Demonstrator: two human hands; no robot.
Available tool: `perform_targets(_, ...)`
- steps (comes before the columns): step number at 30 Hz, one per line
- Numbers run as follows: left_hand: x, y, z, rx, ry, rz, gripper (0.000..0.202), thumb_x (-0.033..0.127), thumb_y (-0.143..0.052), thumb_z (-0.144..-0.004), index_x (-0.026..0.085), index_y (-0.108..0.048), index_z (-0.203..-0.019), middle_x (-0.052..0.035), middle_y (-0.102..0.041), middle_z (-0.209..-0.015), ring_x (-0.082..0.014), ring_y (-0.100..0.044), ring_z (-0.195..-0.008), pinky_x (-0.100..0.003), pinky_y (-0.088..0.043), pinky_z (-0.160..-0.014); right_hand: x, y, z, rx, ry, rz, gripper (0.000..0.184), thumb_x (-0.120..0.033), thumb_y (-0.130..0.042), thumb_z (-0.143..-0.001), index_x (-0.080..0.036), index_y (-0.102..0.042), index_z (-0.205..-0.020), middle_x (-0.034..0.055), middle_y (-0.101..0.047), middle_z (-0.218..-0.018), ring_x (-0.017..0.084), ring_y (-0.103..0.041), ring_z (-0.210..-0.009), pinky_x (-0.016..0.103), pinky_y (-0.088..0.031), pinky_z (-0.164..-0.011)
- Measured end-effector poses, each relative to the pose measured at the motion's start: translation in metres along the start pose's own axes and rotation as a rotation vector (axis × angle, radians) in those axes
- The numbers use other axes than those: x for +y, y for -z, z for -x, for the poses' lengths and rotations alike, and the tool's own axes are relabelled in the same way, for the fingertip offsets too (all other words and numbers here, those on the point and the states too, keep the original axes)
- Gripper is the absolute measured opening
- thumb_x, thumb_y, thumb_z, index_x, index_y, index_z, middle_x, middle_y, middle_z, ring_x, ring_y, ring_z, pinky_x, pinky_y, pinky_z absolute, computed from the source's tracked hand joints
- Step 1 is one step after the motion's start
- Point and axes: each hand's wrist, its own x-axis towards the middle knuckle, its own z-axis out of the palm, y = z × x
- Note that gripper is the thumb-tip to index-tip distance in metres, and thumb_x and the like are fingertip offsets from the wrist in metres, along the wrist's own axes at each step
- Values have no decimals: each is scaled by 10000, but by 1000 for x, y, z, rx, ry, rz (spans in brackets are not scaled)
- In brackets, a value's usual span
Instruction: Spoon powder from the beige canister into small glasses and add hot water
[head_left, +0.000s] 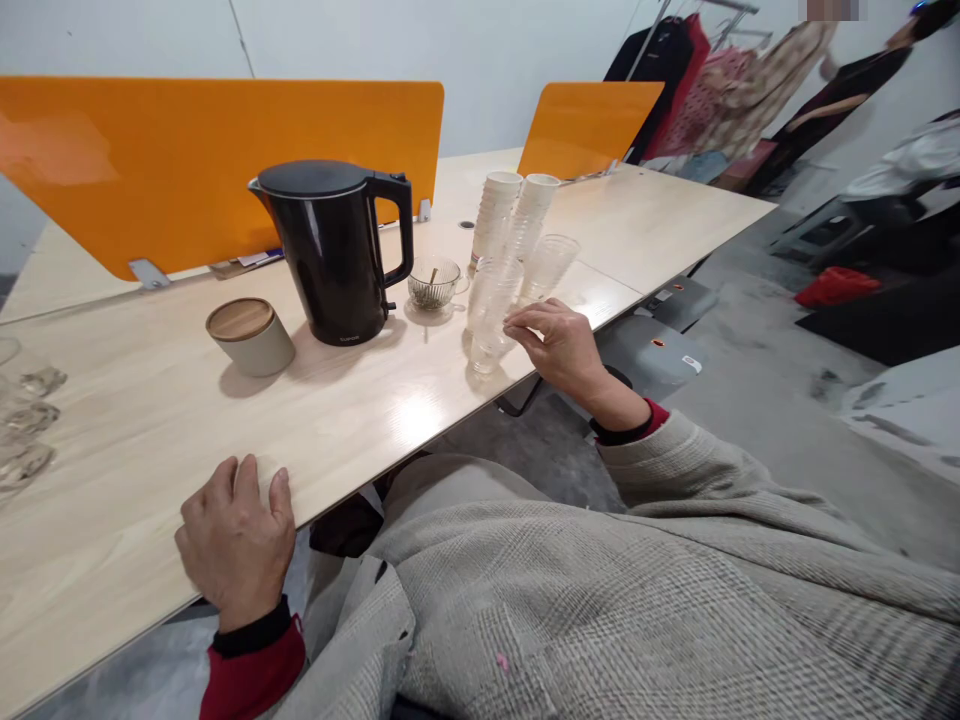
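Note:
My left hand [238, 535] rests on the near edge of the pale wooden table [352, 430], palm down with fingers apart and nothing in it. At the right, my right hand [556, 345] has its thumb and fingers pinched at the side of a clear plastic cup [491, 325]. More clear cups [550, 265] stand just behind it. Two tall stacks of paper cups [496, 215] rise beside them. Left of the cups is a glass cup [433, 285] holding dark dry leaves and a small spoon. A black electric kettle [330, 255] stands farther left.
A grey canister [259, 345] with a wooden lid stands left of the kettle. Several glass cups [30, 420] are at the left edge. Orange dividers [187, 160] line the back. Grey stools [652, 360] stand under the table's right side. Clothes and people are at far right.

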Motion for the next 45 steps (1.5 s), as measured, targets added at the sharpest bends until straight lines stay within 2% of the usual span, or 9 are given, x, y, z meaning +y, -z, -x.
perform_targets(4,0,1,1,-15,10,14,477,476,-446,-1071,198,-706,-1358,-167,-679,-1482,-408,-598,-1240,-533,-476,-962,-19,22,0,83,-27,44,235,-304,-612,-1006,-269,-819,-898,76,-843,-1040,293,-755,-1023,502,-568,-997)
perform_targets(9,3,2,2,-29,30,37,474,465,-459,-1067,184,-707,-1356,-172,-672,-1486,-395,-580,-1256,-521,-451,-974,-69,33,3,159,46,2,293,-381,-546,-1076,-307,-800,-951,78,-825,-1086,298,-750,-1090,541,-543,-1055)
perform_targets(12,3,1,2,-61,36,21,478,442,-476,-1065,159,-701,-1377,-177,-664,-1504,-392,-563,-1284,-522,-451,-989,-97,6,-2,67,167,-174,272,-369,-575,-1067,-299,-794,-920,74,-826,-1060,279,-756,-1038,509,-562,-1018)
perform_targets(19,1,-1,5,-67,35,2,497,450,-494,-1062,149,-700,-1399,-165,-668,-1514,-386,-558,-1299,-510,-456,-992,-150,-94,-9,-132,464,-539,221,-277,-626,-1055,-237,-775,-897,65,-831,-1024,229,-739,-969,418,-565,-956)
perform_targets(26,2,-2,7,-71,51,8,462,330,-468,-1045,171,-688,-1419,-129,-662,-1534,-366,-557,-1311,-493,-455,-987,-196,-133,4,-276,537,-512,212,-250,-618,-1066,-226,-779,-931,60,-822,-1056,227,-698,-981,397,-566,-951)
perform_targets(31,2,-4,8,-66,51,23,464,328,-474,-1037,173,-693,-1416,-132,-662,-1536,-362,-564,-1293,-494,-459,-989,-210,-150,8,-342,543,-408,250,-249,-587,-1076,-229,-790,-933,76,-813,-1073,242,-658,-1009,392,-573,-925)
perform_targets(37,2,-5,9,-47,48,24,462,334,-474,-1044,167,-700,-1411,-139,-669,-1529,-365,-573,-1304,-500,-467,-1004,-211,-156,11,-318,556,-417,237,-261,-589,-1075,-219,-811,-1003,94,-819,-1152,260,-680,-1068,414,-581,-974)
perform_targets(40,3,-4,9,-61,60,37,455,328,-480,-1046,170,-700,-1412,-133,-666,-1536,-365,-579,-1312,-500,-473,-1011,-207,-146,6,-246,551,-462,200,-303,-651,-1047,-223,-799,-1156,102,-781,-1335,288,-681,-1211,465,-550,-1089)
perform_targets(45,4,-3,9,-65,55,37,458,320,-488,-1039,148,-700,-1407,-145,-675,-1523,-373,-586,-1302,-510,-486,-997,-192,-135,-35,-150,419,-436,401,-428,-564,-1080,-257,-685,-1422,124,-707,-1460,327,-634,-1343,542,-488,-1182)
